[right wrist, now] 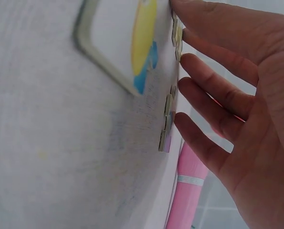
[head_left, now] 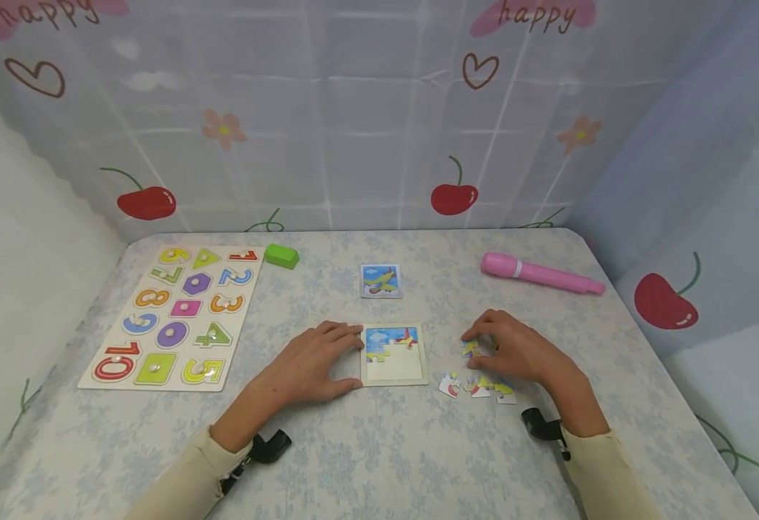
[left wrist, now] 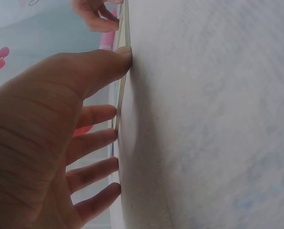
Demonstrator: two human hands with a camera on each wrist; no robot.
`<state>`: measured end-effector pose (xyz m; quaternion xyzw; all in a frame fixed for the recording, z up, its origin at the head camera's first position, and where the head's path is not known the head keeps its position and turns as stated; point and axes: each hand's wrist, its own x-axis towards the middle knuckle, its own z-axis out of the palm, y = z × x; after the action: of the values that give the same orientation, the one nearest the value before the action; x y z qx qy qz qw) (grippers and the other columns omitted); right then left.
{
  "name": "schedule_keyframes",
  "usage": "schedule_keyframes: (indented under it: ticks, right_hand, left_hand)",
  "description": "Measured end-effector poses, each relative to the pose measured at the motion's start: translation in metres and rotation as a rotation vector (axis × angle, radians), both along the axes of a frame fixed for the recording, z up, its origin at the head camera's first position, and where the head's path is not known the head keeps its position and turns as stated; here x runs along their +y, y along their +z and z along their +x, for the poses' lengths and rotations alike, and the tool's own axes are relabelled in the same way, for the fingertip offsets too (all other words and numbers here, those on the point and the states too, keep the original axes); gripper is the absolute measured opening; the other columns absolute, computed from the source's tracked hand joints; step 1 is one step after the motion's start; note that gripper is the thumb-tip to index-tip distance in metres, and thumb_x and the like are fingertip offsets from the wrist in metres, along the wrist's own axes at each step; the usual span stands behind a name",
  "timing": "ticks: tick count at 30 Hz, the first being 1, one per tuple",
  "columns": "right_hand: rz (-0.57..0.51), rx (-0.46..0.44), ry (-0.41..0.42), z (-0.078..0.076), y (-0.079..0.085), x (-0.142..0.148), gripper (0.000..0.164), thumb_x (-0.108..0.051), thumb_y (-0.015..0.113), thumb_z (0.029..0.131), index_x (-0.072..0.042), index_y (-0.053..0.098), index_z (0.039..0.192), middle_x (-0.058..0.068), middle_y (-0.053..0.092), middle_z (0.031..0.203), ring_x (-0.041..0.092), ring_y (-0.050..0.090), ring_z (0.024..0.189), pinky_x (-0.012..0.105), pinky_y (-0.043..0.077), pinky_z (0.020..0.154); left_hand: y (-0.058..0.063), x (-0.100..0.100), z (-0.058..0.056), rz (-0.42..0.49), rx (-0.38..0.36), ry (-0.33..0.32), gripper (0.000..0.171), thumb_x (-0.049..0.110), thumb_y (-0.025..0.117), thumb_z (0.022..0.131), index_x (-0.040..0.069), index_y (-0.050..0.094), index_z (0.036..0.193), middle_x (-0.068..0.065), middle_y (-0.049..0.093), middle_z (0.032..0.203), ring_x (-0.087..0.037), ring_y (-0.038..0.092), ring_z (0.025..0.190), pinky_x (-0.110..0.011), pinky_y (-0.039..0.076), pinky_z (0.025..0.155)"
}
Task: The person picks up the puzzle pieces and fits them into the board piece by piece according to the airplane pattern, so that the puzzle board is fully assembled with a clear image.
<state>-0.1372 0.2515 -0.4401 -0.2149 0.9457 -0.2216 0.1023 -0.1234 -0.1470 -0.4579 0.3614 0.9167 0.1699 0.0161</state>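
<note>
A small square jigsaw board [head_left: 393,370] lies mid-table, its upper and left part filled with blue-sky pieces and a red-and-yellow bit. Against its left edge rests my left hand [head_left: 310,363], the fingers fairly straight, thumb near the lower corner; the left wrist view shows the thumb [left wrist: 108,64] touching the rim. To the board's right, my right hand [head_left: 515,347] pinches a blue-and-yellow puzzle piece [head_left: 469,349] between thumb and index finger, low over the table. Several loose puzzle pieces [head_left: 481,388] lie just below that hand.
Behind the board lies a small airplane picture card [head_left: 381,281]. A number-and-shape peg board [head_left: 178,318] lies at left, with a green block [head_left: 282,256] beside its top corner. A pink stick-like object [head_left: 541,274] lies at back right. A printed curtain [head_left: 366,115] borders the table's back.
</note>
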Motion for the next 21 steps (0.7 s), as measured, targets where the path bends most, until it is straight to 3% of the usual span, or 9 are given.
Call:
schedule_keyframes:
  ticks: [21]
  right_hand:
    - [0.009, 0.028, 0.007, -0.0026, -0.0030, -0.0019, 0.034, -0.026, 0.093, 0.087, -0.017, 0.080, 0.116, 0.003, 0.069, 0.122, 0.027, 0.062, 0.118, 0.052, 0.056, 0.101]
  left_hand:
    - [-0.0010, 0.0000, 0.0002, 0.015, 0.014, -0.004, 0.058, 0.050, 0.083, 0.093, 0.017, 0.069, 0.138, -0.005, 0.057, 0.159, -0.027, 0.054, 0.143, -0.052, 0.051, 0.108]
